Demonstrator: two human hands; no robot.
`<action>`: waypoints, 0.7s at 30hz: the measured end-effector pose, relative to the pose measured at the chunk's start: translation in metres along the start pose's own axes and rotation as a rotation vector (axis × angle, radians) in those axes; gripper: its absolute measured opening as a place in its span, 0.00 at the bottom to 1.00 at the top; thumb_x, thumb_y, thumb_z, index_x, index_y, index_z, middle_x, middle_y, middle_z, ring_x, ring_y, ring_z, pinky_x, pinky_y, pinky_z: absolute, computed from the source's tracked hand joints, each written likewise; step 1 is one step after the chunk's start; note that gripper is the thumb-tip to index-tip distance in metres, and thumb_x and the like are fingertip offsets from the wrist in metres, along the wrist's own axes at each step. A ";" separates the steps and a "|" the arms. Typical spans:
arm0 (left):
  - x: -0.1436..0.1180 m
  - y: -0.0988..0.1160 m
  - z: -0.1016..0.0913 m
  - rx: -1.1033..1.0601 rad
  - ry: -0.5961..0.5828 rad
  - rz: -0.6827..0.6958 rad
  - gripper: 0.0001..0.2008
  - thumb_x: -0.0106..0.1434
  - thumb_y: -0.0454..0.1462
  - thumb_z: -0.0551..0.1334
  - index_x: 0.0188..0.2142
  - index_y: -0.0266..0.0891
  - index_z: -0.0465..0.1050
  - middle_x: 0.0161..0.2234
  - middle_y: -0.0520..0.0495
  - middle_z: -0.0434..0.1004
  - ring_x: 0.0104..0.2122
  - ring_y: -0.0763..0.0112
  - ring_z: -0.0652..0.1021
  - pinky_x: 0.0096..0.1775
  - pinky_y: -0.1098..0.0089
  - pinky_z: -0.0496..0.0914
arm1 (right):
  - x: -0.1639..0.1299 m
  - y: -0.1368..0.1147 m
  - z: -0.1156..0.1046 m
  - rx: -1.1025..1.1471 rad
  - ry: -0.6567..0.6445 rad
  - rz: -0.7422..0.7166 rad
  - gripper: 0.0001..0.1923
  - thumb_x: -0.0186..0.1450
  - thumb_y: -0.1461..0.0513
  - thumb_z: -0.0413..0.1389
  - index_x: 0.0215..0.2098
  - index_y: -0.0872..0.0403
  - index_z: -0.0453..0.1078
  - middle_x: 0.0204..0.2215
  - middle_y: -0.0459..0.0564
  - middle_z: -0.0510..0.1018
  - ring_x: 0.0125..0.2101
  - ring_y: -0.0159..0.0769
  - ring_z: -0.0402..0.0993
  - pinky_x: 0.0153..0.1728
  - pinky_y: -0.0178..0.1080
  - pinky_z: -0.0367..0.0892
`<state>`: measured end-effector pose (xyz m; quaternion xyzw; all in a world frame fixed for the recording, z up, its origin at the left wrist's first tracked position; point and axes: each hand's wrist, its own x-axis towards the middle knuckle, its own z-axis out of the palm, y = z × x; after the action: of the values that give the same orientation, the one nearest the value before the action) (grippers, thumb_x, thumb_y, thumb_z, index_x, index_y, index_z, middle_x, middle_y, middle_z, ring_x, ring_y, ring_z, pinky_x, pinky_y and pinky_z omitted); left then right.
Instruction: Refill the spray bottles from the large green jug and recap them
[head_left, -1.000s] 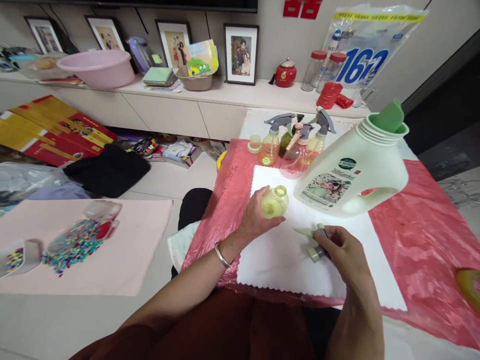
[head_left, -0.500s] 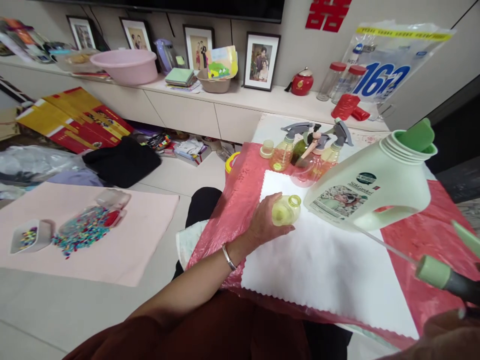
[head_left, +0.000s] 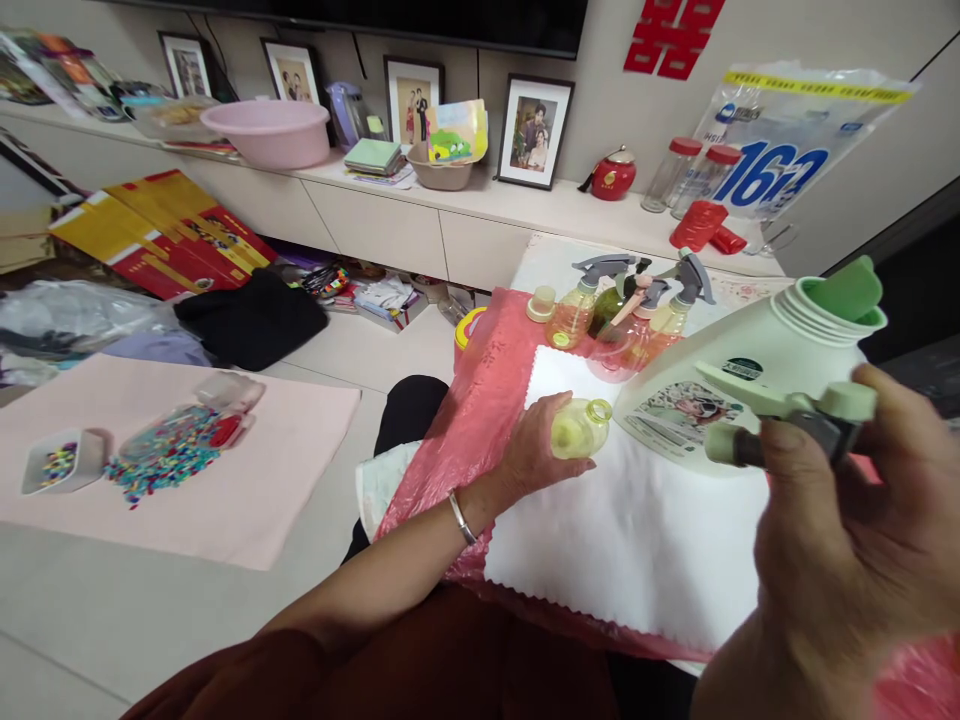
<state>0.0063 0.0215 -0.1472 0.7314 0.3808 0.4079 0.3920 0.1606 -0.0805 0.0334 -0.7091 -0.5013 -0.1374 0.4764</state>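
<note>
My left hand [head_left: 536,445] holds a small yellow-green bottle [head_left: 581,427] with no cap, resting on a white cloth [head_left: 637,540]. Close to the camera, my right hand [head_left: 855,530] is raised and grips a pale green and grey spray trigger head [head_left: 787,415]. Just behind it lies a large white detergent jug [head_left: 765,375] on its side, its green-rimmed mouth open toward the right. Several filled spray bottles [head_left: 626,315] with grey trigger heads stand at the far end of the cloth.
A red plastic sheet [head_left: 472,420] covers the table under the cloth. On the floor at left, a pink mat [head_left: 225,480] carries a tub of coloured beads [head_left: 169,450]. A shelf [head_left: 465,200] behind holds photo frames, a pink basin [head_left: 270,130] and jars.
My right hand lifted the spray trigger head off the white cloth and brought it up in front of the jug. The left hand stayed on the small bottle.
</note>
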 end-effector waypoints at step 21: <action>0.001 -0.001 0.001 0.040 0.000 -0.001 0.54 0.44 0.55 0.77 0.64 0.39 0.57 0.59 0.34 0.70 0.59 0.42 0.72 0.61 0.41 0.67 | 0.011 0.014 0.082 0.177 -0.195 -0.398 0.18 0.73 0.57 0.56 0.58 0.55 0.72 0.41 0.47 0.75 0.36 0.33 0.69 0.40 0.35 0.63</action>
<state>0.0077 0.0230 -0.1484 0.7390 0.3891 0.4000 0.3775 0.1542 -0.0081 -0.0078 -0.5618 -0.6849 -0.1149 0.4496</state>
